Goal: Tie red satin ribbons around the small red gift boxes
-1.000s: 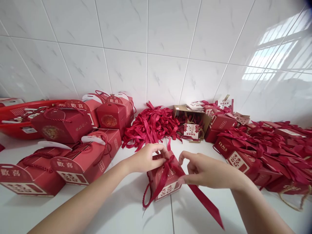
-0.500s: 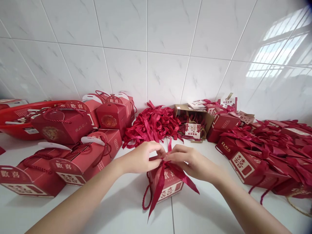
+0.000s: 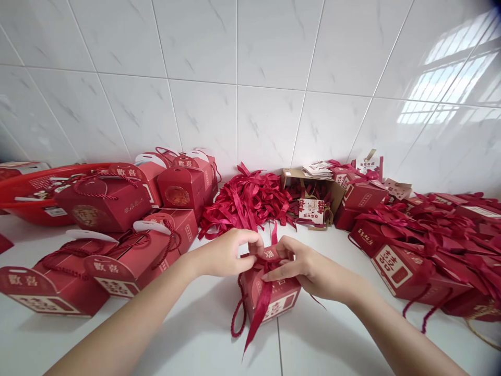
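A small red gift box [image 3: 274, 300] with a rope handle stands on the white tiled floor in front of me. A red ribbon [image 3: 259, 313] is wound round its top and one tail hangs down the front. My left hand [image 3: 227, 253] pinches the ribbon at the box's top from the left, fingers closed. My right hand [image 3: 307, 266] pinches the same ribbon from the right, thumb and fingers pressed together over the top of the box.
Larger red gift boxes [image 3: 136, 256] lie at left beside a red basin [image 3: 23, 201]. A heap of loose red ribbons [image 3: 250, 201] and a cardboard box [image 3: 313, 190] sit by the wall. Many ribboned small boxes [image 3: 422, 245] are piled at right.
My right hand moved left from the long ribbon tail to the box top, meeting my left hand. The long tail that lay out to the right now hangs short at the front.
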The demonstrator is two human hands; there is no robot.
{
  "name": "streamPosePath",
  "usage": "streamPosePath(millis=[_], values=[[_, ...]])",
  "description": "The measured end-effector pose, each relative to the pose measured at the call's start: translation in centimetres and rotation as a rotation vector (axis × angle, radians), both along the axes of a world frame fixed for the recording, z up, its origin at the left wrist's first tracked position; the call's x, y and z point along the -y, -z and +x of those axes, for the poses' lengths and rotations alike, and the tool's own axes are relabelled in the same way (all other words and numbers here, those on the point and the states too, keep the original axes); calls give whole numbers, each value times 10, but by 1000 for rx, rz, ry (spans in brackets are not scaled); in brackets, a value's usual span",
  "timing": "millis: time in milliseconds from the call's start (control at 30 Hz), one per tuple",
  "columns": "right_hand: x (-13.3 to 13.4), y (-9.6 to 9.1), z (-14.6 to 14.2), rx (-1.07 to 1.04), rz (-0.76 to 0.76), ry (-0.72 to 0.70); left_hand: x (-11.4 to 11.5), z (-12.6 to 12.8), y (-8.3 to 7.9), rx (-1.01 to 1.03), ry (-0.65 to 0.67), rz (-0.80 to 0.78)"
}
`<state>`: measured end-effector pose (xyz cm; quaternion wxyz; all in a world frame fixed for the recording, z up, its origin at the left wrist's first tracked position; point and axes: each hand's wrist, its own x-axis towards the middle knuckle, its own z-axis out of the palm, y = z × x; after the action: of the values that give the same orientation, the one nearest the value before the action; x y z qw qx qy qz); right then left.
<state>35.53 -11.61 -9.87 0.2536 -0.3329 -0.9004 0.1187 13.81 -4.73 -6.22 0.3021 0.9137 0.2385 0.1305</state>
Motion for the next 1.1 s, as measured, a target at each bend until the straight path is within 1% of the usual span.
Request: streamPosePath(millis=[100, 200, 400, 567, 667, 733, 833, 933, 1100], values=[[-1, 2, 1, -45, -41, -15, 0, 1, 3, -41, 27, -10], [-1, 3, 0, -66, -83, -19, 0, 2, 5, -63, 18, -33], [-3, 2, -2, -108, -136, -37, -6, 3, 10, -34, 25, -92], [-4, 4, -1, -118, -152, -48, -9, 5, 14, 77, 72, -248], [-4, 5, -1, -133, -152, -50, -9, 7, 16, 113, 68, -311], [-4, 5, 0, -137, -147, -52, -10, 6, 15, 131, 67, -359], [-5, 6, 0, -136, -131, -46, -12, 4, 13, 180, 112, -442], [-5, 7, -1, -139, -126, -42, -14, 2, 11, 198, 143, -434], [-5, 6, -1, -145, -161, -55, -16, 4, 15, 210, 129, -309]])
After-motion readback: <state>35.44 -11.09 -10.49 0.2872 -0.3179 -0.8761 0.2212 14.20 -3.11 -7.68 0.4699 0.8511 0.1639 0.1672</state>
